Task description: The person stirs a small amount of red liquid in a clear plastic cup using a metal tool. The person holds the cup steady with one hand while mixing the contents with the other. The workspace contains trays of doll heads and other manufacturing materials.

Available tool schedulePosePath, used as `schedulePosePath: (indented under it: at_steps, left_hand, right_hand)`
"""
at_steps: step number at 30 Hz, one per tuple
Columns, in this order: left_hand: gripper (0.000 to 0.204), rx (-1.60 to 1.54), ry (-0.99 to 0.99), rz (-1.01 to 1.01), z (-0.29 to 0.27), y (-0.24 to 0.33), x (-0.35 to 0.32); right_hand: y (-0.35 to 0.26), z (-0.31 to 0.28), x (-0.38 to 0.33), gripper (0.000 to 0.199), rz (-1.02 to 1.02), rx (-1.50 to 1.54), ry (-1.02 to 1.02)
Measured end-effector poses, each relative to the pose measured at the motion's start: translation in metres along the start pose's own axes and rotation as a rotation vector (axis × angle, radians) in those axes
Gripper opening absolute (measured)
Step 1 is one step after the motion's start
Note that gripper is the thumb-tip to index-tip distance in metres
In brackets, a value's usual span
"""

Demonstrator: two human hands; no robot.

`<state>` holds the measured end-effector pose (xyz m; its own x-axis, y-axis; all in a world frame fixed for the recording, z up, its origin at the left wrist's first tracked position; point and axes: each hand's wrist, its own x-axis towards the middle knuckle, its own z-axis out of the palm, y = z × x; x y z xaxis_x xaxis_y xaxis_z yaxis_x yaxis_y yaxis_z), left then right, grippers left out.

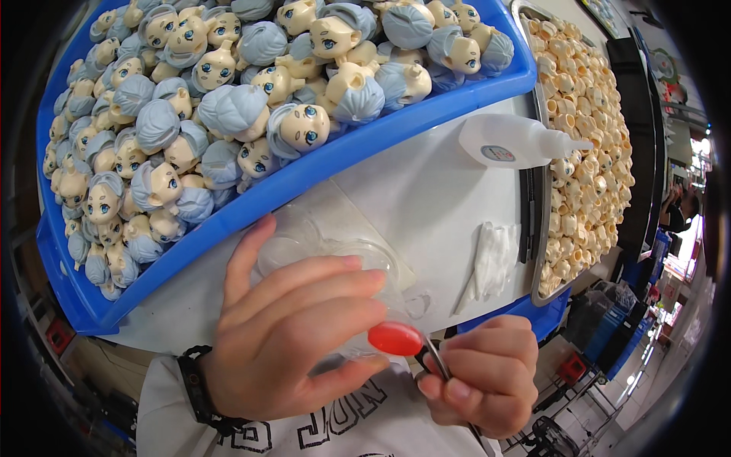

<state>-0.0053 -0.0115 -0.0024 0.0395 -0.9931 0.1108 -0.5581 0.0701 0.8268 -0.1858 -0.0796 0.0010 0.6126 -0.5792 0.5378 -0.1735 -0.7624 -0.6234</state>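
Observation:
My left hand (297,335) is open, its fingers stretched out and apart above some clear plastic dishes (365,255). Closed in a fist, my right hand (487,373) grips a slim metal tool that looks like tweezers (436,359). At the tool's tip is a glossy red oval piece (394,339), close to the left thumb and index fingertip; I cannot tell whether they touch it. The clear dishes rest on a pale sheet on the white table (426,206), partly hidden by my left hand.
A large blue bin (304,171) full of doll heads with blue-grey hair (301,128) spans the upper left. To the right, a metal tray (542,251) carries many cream-coloured hollow parts (582,152). Between them stand a white squeeze bottle (510,141) and crumpled white gloves (491,263).

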Motion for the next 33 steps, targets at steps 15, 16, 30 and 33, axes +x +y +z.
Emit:
schedulePosePath:
  at_steps: [15,16,30,33]
  left_hand:
    - [0.073,-0.002,-0.053,0.044,-0.008,0.0,0.0]
    - [0.071,0.005,-0.048,0.037,-0.008,0.001,0.0]
    - [0.064,0.053,0.015,0.049,-0.007,0.0,-0.001]
    - [0.064,0.047,0.013,0.056,-0.007,0.0,-0.001]
  right_hand:
    - [-0.004,-0.006,-0.001,0.03,0.055,0.1,-0.119]
    - [-0.004,-0.007,-0.001,0.03,0.057,0.112,-0.118]
    - [-0.004,-0.011,-0.002,0.034,0.062,0.163,-0.147]
    - [-0.005,-0.012,-0.002,0.035,0.08,0.166,-0.164]
